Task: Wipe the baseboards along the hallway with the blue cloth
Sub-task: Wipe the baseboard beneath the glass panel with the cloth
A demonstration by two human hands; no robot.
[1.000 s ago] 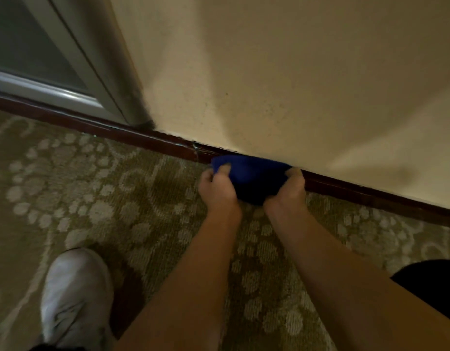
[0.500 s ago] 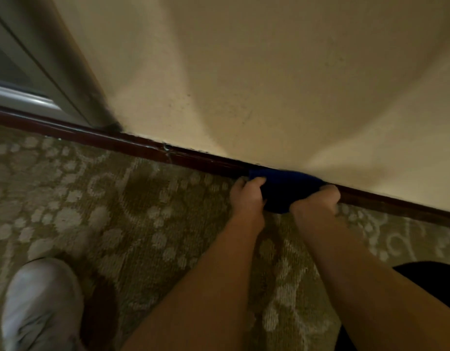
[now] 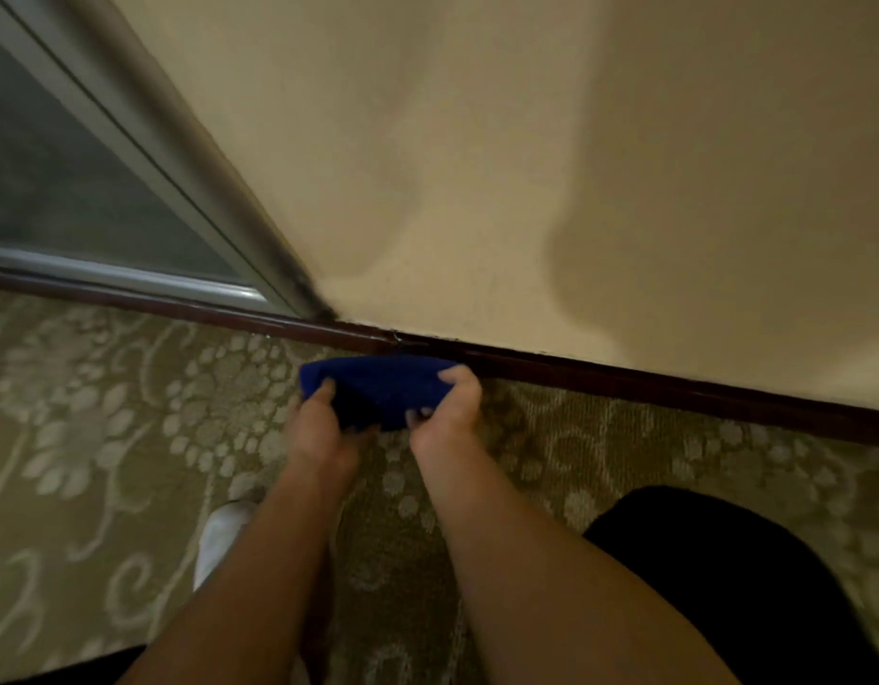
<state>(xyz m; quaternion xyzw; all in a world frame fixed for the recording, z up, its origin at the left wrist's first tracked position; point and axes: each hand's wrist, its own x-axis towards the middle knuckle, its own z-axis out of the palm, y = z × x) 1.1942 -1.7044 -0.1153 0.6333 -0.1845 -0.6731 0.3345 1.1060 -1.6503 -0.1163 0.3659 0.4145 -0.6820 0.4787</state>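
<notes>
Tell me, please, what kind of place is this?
Probably an indoor hallway, perhaps in a hotel: patterned carpet, a dark baseboard under a plain cream wall, and a metal-framed glass panel at the left.

You are looking down at a cream wall with soft shadows falling across it under dim, warm light. To your left, a grey metal frame slants down to the floor and borders a dark glass panel. Beneath you lies an olive carpet patterned with pale flowers and scrolls.
</notes>
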